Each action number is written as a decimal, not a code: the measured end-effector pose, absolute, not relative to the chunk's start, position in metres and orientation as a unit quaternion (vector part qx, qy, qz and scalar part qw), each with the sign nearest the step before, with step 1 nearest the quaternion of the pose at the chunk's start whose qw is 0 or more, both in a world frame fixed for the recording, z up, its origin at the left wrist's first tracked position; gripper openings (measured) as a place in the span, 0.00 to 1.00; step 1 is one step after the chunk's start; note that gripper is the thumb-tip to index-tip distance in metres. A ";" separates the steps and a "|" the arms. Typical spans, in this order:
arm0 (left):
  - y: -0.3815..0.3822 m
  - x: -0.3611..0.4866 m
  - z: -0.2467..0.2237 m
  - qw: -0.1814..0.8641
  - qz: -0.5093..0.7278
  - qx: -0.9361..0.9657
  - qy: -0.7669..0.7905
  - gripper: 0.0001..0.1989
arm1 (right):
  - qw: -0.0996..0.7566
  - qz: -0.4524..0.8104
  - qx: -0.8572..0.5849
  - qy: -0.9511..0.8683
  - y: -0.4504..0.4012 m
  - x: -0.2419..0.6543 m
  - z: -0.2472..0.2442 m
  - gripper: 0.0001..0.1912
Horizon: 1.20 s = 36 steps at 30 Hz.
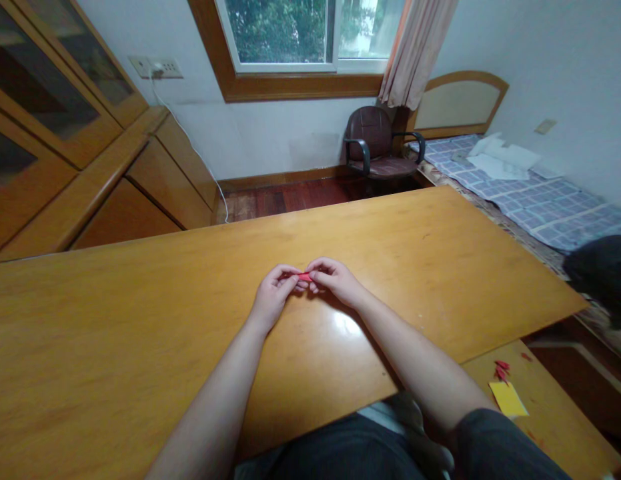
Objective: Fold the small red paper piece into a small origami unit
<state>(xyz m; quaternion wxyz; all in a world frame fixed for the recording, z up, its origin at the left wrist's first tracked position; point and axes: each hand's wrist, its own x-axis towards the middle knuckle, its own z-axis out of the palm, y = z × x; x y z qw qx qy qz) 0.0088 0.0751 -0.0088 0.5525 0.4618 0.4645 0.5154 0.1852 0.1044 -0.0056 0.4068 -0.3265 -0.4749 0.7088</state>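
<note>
Both of my hands meet over the middle of the wooden table [140, 320]. A small red piece [305, 277], perhaps folded paper, is pinched between them. My left hand [276, 293] grips its left end between thumb and fingers. From the other side, my right hand [335, 281] pinches its right end. The fingers cover much of the piece, so its full shape is hidden.
On a lower surface at the bottom right lie several small red pieces [501, 370] and a yellow sheet [508, 399]. Beyond the table are an office chair [373, 137] and a bed [550, 193]. A wooden cabinet [105, 167] stands at the left.
</note>
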 end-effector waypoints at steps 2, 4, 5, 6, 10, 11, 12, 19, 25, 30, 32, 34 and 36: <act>0.075 0.008 -0.011 0.570 0.519 0.447 0.455 0.12 | 0.411 0.705 -0.328 -0.476 0.105 0.185 -0.007 0.14; 0.075 0.007 -0.012 0.583 0.519 0.436 0.448 0.13 | 0.413 0.699 -0.330 -0.483 0.105 0.186 -0.008 0.14; 0.075 0.007 -0.012 0.587 0.519 0.431 0.446 0.13 | 0.414 0.695 -0.330 -0.486 0.105 0.186 -0.008 0.14; 0.076 0.007 -0.012 0.591 0.519 0.428 0.445 0.13 | 0.415 0.691 -0.331 -0.490 0.105 0.187 -0.008 0.14; 0.076 0.008 -0.011 0.598 0.517 0.423 0.443 0.14 | 0.414 0.679 -0.333 -0.506 0.105 0.187 -0.007 0.13; 0.076 0.009 -0.011 0.599 0.516 0.422 0.444 0.14 | 0.414 0.675 -0.334 -0.512 0.105 0.187 -0.007 0.13; 0.076 0.009 -0.011 0.602 0.513 0.420 0.445 0.15 | 0.414 0.671 -0.334 -0.517 0.105 0.187 -0.007 0.13; 0.077 0.010 -0.009 0.608 0.505 0.405 0.460 0.17 | 0.415 0.648 -0.334 -0.544 0.106 0.187 -0.009 0.12; 0.077 0.010 -0.008 0.612 0.497 0.400 0.467 0.18 | 0.422 0.624 -0.336 -0.565 0.107 0.188 -0.010 0.10; 0.077 0.011 -0.008 0.597 0.509 0.400 0.473 0.17 | 0.434 0.634 -0.342 -0.541 0.108 0.186 -0.013 0.13; 0.077 0.011 -0.007 0.590 0.516 0.400 0.475 0.17 | 0.439 0.646 -0.345 -0.521 0.109 0.186 -0.014 0.15; 0.077 0.012 -0.008 0.581 0.519 0.405 0.478 0.18 | 0.439 0.656 -0.348 -0.506 0.110 0.185 -0.015 0.16; 0.078 0.012 -0.009 0.568 0.518 0.416 0.485 0.18 | 0.436 0.658 -0.353 -0.502 0.110 0.184 -0.015 0.17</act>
